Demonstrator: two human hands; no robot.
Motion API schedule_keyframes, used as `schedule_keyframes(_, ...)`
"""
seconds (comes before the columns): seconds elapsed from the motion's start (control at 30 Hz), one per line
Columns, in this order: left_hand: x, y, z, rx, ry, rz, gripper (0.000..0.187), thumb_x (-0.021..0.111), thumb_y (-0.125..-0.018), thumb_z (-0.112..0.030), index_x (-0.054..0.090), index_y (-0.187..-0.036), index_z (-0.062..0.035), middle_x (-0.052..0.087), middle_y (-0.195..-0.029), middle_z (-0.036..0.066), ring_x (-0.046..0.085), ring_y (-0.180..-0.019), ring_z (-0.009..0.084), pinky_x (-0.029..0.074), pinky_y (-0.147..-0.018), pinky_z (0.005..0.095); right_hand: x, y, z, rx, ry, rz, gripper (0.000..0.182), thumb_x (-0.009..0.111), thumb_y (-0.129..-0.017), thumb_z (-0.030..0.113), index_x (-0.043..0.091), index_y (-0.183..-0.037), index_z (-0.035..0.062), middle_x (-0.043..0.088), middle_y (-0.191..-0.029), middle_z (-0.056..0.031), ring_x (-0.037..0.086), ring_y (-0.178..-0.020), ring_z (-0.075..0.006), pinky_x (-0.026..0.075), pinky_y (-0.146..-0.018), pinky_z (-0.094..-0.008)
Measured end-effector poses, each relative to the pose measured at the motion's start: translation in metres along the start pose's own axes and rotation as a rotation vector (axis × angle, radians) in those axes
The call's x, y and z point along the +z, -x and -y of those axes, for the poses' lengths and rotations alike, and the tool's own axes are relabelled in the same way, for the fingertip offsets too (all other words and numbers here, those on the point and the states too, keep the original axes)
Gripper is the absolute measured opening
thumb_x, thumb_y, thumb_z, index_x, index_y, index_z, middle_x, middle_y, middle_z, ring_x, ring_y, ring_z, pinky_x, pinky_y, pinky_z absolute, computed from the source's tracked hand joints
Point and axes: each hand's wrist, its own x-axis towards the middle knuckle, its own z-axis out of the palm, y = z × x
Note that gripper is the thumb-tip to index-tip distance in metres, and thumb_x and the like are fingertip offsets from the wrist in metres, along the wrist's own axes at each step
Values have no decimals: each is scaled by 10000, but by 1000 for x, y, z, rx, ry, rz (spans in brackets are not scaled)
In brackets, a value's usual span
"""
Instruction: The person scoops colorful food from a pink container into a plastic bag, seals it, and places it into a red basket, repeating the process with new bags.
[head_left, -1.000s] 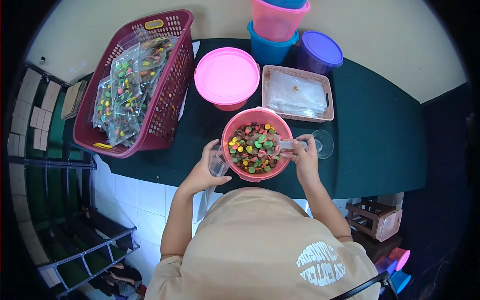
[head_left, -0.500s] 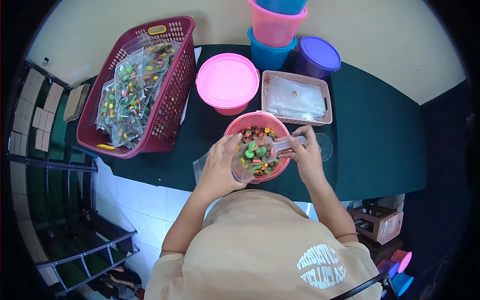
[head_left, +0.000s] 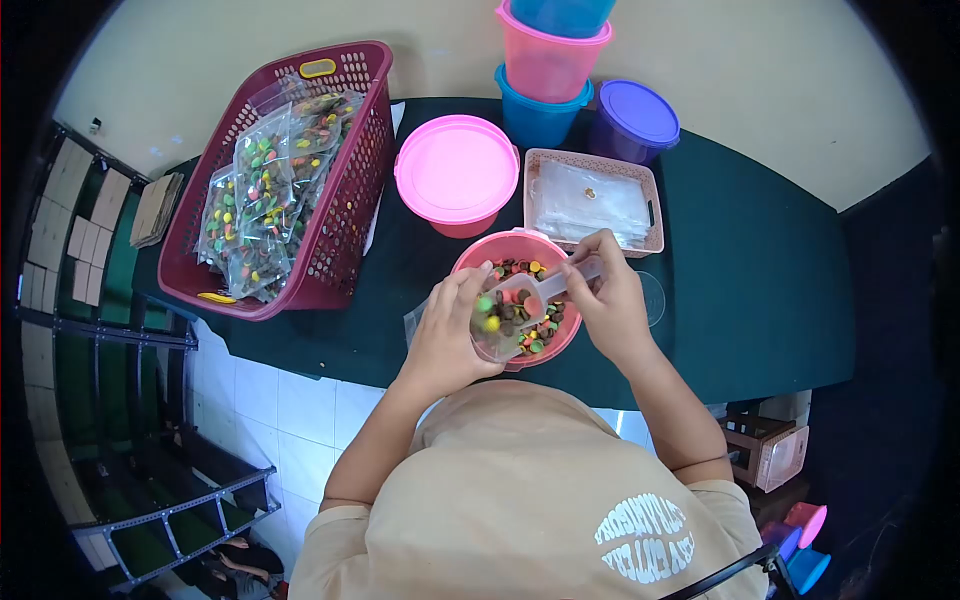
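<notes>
My right hand (head_left: 612, 308) grips the handle of a translucent scoop (head_left: 551, 287), which is tipped toward the left. Green, yellow, pink and brown button-shaped candies (head_left: 507, 312) lie in the scoop, at the mouth of a clear plastic bag (head_left: 492, 346). My left hand (head_left: 438, 335) is closed around that bag and holds it over the bucket's left side; part of the bag sticks out left of the hand. Below both hands stands a pink bucket (head_left: 573, 318) with more of the same candies inside.
A maroon laundry basket (head_left: 340, 240) at the left holds several filled bags. Behind the bucket are a pink lidded tub (head_left: 458, 172) and a tray (head_left: 648, 242) of flat clear bags. Stacked tubs (head_left: 552, 68) and a purple-lidded tub (head_left: 638, 115) stand farther back. A clear round lid (head_left: 652, 298) lies right.
The scoop has tilted more steeply toward the bag, with my right hand raised slightly. Candies in the scoop have shifted down toward the bag mouth.
</notes>
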Motion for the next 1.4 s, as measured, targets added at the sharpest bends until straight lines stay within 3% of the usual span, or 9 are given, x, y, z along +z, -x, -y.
schedule_keyframes(0.23, -12, -5, 5, 36, 402, 5, 1270, 868, -509, -158, 31, -1462, -95, 465, -1285, 164, 489, -1199, 294, 382, -1020, 421, -1, -2, 63, -858, 472, 332, 252, 675, -736, 54, 560, -961, 53, 631, -924, -98, 622, -873, -277, 508, -741, -366)
schedule_keyframes(0.3, -22, -7, 2, 197, 516, 33, 1335, 882, -488, -175, -26, -1461, -67, 467, -1287, 157, 477, -1216, 294, 369, -1037, 434, -2, -6, 73, -784, 399, 399, 251, 670, -722, 80, 553, -944, 76, 620, -936, -88, 614, -851, -268, 490, -716, -394)
schedule_keyframes(0.43, -24, -7, -6, 46, 1046, 158, 1407, 905, -467, -275, -65, -1462, -53, 476, -1295, 143, 459, -1242, 288, 300, -1083, 438, 16, -10, 77, -733, 536, 715, 173, 646, -754, 112, 532, -881, 85, 604, -983, -89, 595, -854, -269, 445, -750, -406)
schedule_keyframes(0.53, -35, -11, 6, 159, 840, 168, 1348, 873, -468, -215, -17, -1472, -80, 475, -1287, 146, 457, -1239, 290, 312, -1065, 435, 15, -13, 78, -803, 478, 709, 168, 657, -752, 83, 552, -883, 84, 616, -934, -72, 597, -848, -264, 427, -800, -390)
schedule_keyframes(0.7, -37, 2, 18, 29, 856, 9, 1230, 825, -524, -131, 47, -1476, -96, 496, -1225, 145, 516, -1145, 270, 406, -979, 403, -38, -16, 88, -751, 252, 304, 172, 651, -768, -25, 568, -895, 57, 672, -918, -74, 632, -870, -263, 442, -820, -377)
schedule_keyframes(0.77, -40, 6, 35, 44, 771, 0, 1201, 821, -543, -135, 67, -1477, -98, 491, -1223, 141, 531, -1116, 258, 432, -943, 387, -45, -12, 77, -450, 99, 114, 128, 633, -815, 6, 542, -900, 37, 674, -866, -103, 648, -817, -306, 478, -738, -387)
schedule_keyframes(0.9, -37, 12, 53, -182, 598, -33, 1137, 823, -581, -157, 121, -1474, -128, 492, -1233, 156, 539, -1114, 275, 446, -931, 394, -27, -29, -2, -152, 527, 197, 135, 591, -872, 83, 511, -958, 17, 649, -848, -204, 638, -807, -378, 490, -699, -408)
schedule_keyframes(1.0, -14, 13, 81, -444, 485, -20, 1127, 839, -601, -164, 126, -1474, -182, 497, -1242, 205, 546, -1123, 303, 454, -929, 422, -1, -30, -95, -231, 739, 79, 102, 583, -850, 38, 517, -924, 14, 660, -898, -189, 641, -855, -362, 511, -727, -428)
schedule_keyframes(1.4, 16, 3, 76, -609, 1004, 48, 1023, 753, -699, -79, 97, -1475, -197, 517, -1239, 184, 568, -1072, 263, 513, -844, 385, 19, -3, -129, 64, 468, 151, 169, 576, -822, -19, 472, -953, 3, 628, -845, -200, 639, -817, -389, 504, -692, -428)
